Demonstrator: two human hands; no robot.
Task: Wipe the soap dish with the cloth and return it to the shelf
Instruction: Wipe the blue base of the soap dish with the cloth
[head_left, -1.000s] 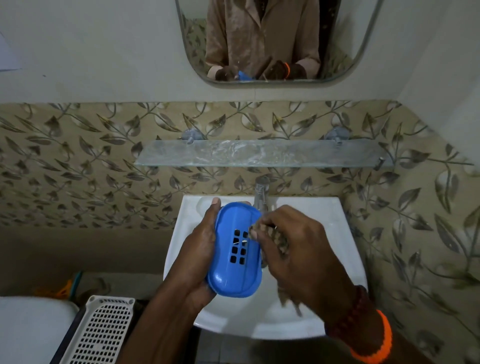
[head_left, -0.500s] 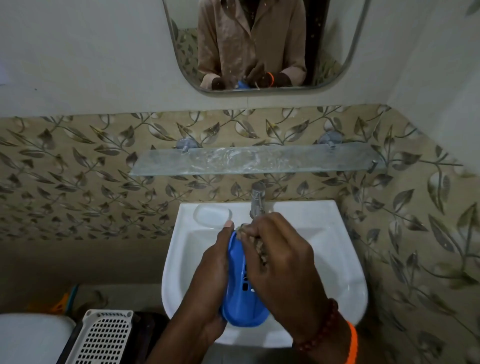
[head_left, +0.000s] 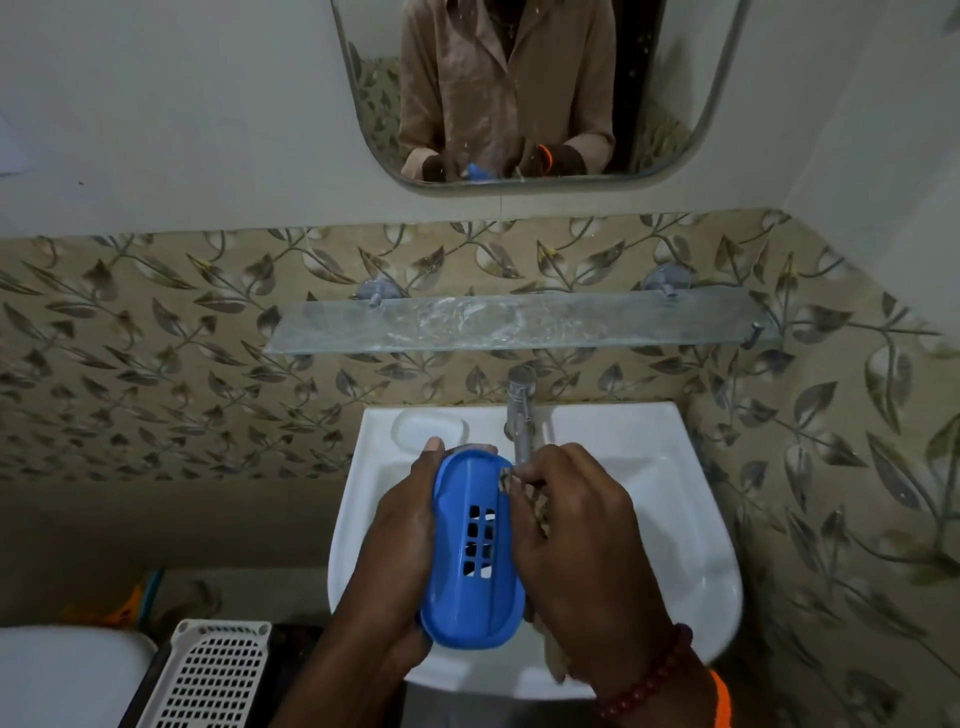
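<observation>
Sink (head_left: 675, 519) at 6 o'clock; glass shelf (head_left: 519, 322) at 12, bare. Left hand (head_left: 400, 540) wraps fingers round soap dish (head_left: 472, 551) held over basin, slots facing up. Right hand (head_left: 576, 530) pinches cloth (head_left: 540, 512) against dish's right rim. Judgement: wiping midway; return to shelf left. Tap (head_left: 521, 410) stands between dish and shelf. White basket (head_left: 208, 675) at 8.

cloth (head_left: 537, 506): we see only scraps of it beside and below the right hand (head_left: 571, 540), which covers the rest.
soap dish (head_left: 470, 551): the left hand (head_left: 400, 540) hides its left edge from us.
tap (head_left: 521, 410): we lose its spout tip behind the right hand.
white slotted basket (head_left: 208, 675): cut by the bottom edge.
mirror (head_left: 675, 78): cropped at the top.
</observation>
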